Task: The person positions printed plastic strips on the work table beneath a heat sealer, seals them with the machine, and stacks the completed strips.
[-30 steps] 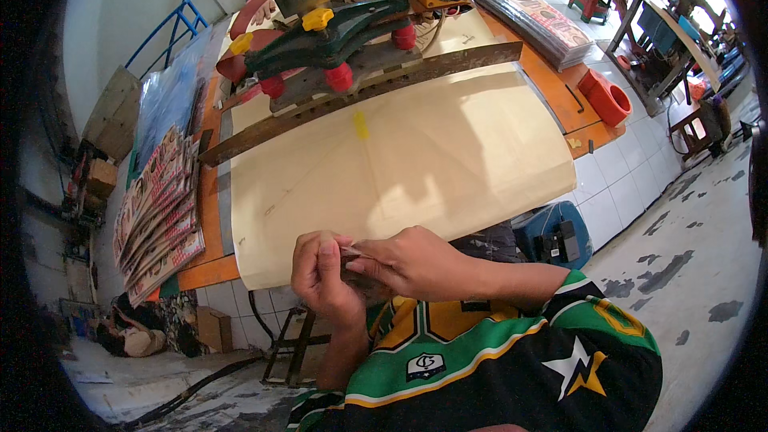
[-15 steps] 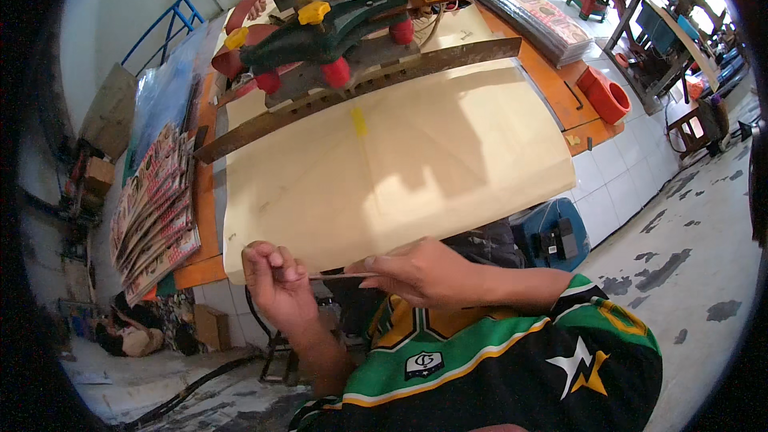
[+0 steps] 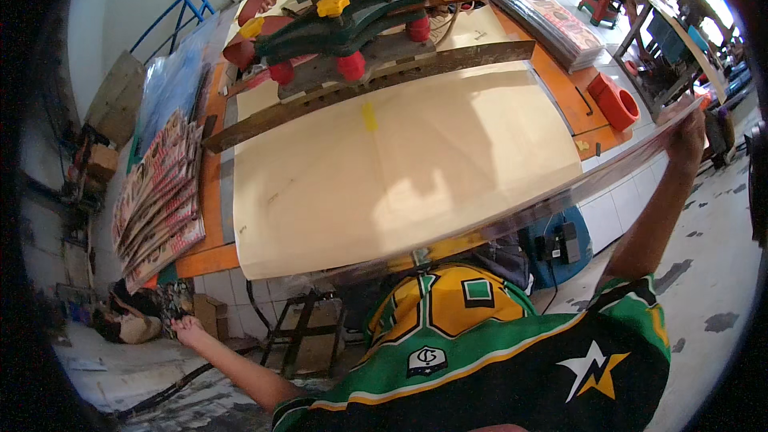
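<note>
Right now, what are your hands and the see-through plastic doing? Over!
Right hand gripping clear plastic film, out at right. Left hand low at left, grip unclear. Film along cream sheet's near edge; metal bar across far side.

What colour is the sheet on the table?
The sheet is cream, with a small yellow mark; the head view shows it best.

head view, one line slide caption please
Right hand holds out clear plastic beside a cream sheet, left hand out wide.
</note>
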Action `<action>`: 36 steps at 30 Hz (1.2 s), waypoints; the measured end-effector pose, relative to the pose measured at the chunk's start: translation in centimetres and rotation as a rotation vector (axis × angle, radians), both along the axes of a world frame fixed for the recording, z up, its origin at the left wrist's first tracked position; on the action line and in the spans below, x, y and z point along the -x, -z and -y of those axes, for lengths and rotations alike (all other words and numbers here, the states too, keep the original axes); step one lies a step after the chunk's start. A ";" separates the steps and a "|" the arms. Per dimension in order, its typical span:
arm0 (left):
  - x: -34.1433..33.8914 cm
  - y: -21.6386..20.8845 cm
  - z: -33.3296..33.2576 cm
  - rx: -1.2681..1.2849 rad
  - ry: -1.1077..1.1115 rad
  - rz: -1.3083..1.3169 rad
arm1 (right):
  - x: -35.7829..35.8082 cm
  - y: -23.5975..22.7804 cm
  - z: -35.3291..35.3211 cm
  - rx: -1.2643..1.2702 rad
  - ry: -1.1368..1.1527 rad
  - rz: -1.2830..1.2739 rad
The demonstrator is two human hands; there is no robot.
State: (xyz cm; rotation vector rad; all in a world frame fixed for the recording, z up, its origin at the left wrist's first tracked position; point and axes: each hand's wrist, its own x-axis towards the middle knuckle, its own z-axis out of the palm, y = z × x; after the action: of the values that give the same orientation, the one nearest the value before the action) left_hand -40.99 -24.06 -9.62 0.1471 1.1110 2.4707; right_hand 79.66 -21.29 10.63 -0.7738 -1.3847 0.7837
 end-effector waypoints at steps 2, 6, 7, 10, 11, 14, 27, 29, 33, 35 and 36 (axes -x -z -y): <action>0.1 1.6 -1.0 0.135 -0.067 0.016 | -4.9 -0.3 1.4 -0.012 0.233 -0.139; 0.6 2.2 -1.4 0.222 -0.088 0.037 | -11.6 -0.3 3.1 0.079 0.511 -0.129; 0.6 2.3 -1.6 0.228 -0.080 0.038 | -13.7 -0.1 3.1 0.123 0.568 -0.091; 0.7 2.3 -2.0 0.234 -0.064 0.037 | -16.0 -0.4 2.0 0.170 0.661 -0.039; 0.6 2.3 -2.3 0.231 -0.056 0.036 | -16.7 -0.8 1.8 0.169 0.676 0.067; 0.6 3.7 -5.7 0.209 0.021 0.059 | -23.9 -3.0 3.8 0.277 0.439 0.043; -20.8 -11.6 -11.1 0.196 0.095 -0.400 | -14.9 -2.0 1.4 0.095 0.774 -0.023; -26.3 -14.5 -10.9 0.236 0.107 -0.510 | -18.9 -1.1 2.2 0.089 0.820 0.252; -33.2 -15.8 -11.0 0.284 0.548 -0.900 | -20.6 1.0 1.1 0.092 0.634 0.217; -38.6 -18.2 -10.2 0.551 0.780 -1.248 | -19.2 1.7 1.9 0.131 0.717 0.211; -40.3 -17.8 -10.5 0.435 0.934 -1.293 | -19.9 2.3 2.5 0.098 0.919 0.489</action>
State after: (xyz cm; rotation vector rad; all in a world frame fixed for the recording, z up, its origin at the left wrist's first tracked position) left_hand -0.69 -13.52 8.22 1.7918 1.4478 1.0820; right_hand 99.53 -23.77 8.38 -1.5880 -1.2070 -0.0753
